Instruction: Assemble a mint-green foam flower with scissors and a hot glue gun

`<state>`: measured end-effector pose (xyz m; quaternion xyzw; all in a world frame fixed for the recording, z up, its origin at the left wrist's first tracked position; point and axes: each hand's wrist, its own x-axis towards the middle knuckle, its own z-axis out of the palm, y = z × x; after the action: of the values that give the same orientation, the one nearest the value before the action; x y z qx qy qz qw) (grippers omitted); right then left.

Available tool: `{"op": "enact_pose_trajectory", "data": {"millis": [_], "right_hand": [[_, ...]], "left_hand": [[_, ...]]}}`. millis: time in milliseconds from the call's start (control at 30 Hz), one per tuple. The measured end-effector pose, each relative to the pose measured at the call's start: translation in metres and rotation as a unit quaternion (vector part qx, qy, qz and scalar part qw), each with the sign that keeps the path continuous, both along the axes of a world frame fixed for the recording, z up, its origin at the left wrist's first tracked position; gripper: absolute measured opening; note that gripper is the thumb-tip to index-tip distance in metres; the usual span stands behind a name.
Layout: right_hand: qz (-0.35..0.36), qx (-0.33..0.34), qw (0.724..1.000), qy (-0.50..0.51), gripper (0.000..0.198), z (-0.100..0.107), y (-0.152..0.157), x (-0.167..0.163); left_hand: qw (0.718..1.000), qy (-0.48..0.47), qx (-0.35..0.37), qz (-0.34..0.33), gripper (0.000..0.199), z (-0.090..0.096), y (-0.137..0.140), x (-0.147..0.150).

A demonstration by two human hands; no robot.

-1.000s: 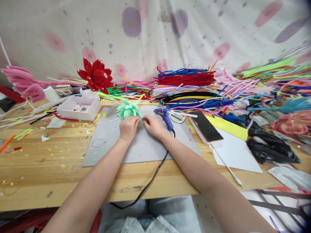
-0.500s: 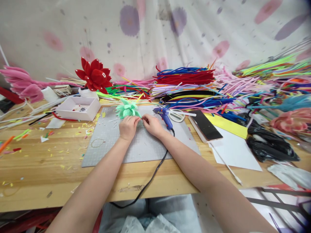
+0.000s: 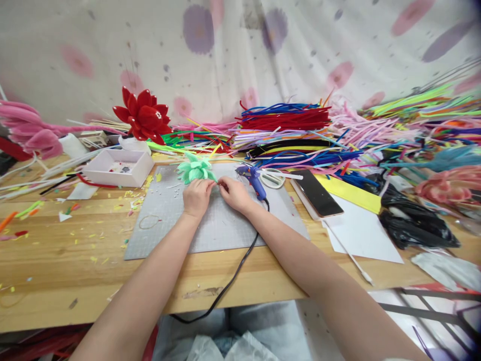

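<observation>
A mint-green fuzzy flower [image 3: 194, 168] with pointed petals is just beyond my left hand [image 3: 197, 196]. The left fingers are closed on the flower's near end, over the grey cutting mat [image 3: 221, 235]. My right hand [image 3: 234, 193] meets them there, its thumb and fingertips pinched together close to a green tip of the flower. Whatever lies between the right fingertips is too small and hidden to make out. A blue glue gun [image 3: 255, 181] lies right of my right hand, and white-handled scissors [image 3: 273, 178] are beside it.
Bundles of coloured pipe cleaners [image 3: 285, 120] line the back. A red flower [image 3: 145, 115] stands behind a white box [image 3: 119, 168] at left. A phone [image 3: 317, 193], white paper [image 3: 361, 235] and black plastic bag [image 3: 417, 220] lie right. The glue gun's cord [image 3: 233, 281] runs over the front edge.
The view has shifted very slightly. Both hands stay together at the green flower with almost no movement.
</observation>
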<state>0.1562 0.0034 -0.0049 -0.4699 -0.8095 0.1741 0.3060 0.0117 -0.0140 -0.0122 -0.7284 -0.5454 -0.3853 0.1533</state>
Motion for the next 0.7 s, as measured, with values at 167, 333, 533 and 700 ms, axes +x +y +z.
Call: {"op": "enact_pose_trajectory", "data": {"millis": [167,333,533,700], "right_hand": [[0.003,0.004,1.0,-0.009,0.02,-0.0002,0.0003,-0.001],[0.009,0.005,1.0,-0.013,0.02,-0.0004,0.0001,-0.0021],[0.018,0.012,1.0,-0.006,0.019,-0.0009,-0.0002,-0.0012],[0.023,0.02,1.0,-0.008,0.019,-0.0026,0.001,-0.0013]], "left_hand": [[1.0,0.003,0.003,0.004,0.023,0.0007,-0.0003,0.0004],[1.0,-0.002,-0.004,0.002,0.023,0.0015,0.0,0.0005],[1.0,-0.008,-0.009,0.002,0.024,0.0006,0.0008,0.0002],[1.0,-0.006,-0.014,0.002,0.025,0.0001,0.0008,-0.0001]]}}
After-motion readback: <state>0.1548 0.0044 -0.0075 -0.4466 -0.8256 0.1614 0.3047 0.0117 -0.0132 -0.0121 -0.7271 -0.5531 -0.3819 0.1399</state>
